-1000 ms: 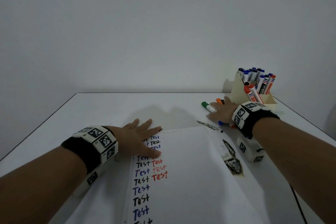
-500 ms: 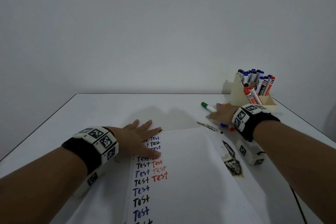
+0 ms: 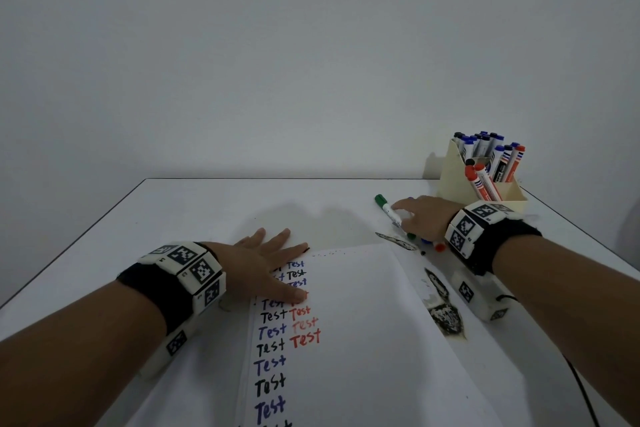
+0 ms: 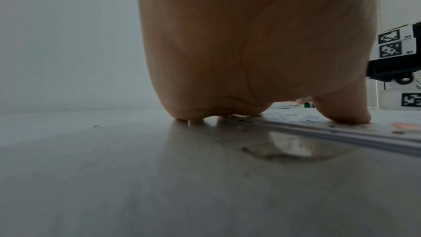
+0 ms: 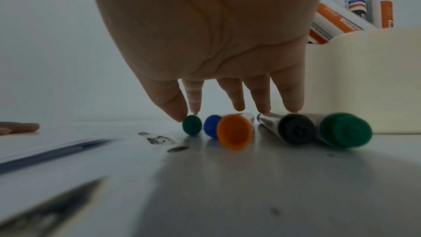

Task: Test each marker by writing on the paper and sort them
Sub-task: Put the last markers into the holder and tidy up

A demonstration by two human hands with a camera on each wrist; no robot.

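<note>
Five markers on the surface: seen end-on from the right wrist, lying side by side just left of the holder: a green-capped marker, a blue one, an orange one, a black one and a second green one; round plastic ends, smooth barrels.
Right grip: the right hand is palm down over the row, fingers spread and straight; thumb and forefinger tips touch the leftmost green marker, two more fingertips rest on the black one; nothing is closed round a barrel.
Left grip: the left hand lies flat, fingers splayed, pressing the upper left corner of the paper.
Paper: one white stack of sheets, two columns of handwritten "Test" in black, blue and red.
Holder: one cream box-shaped holder at the far right of the surface, packed with upright blue, black and red markers; exact count unclear.
Surface: white, smooth, slightly glossy, with chipped dark patches near the paper's right edge.
</note>
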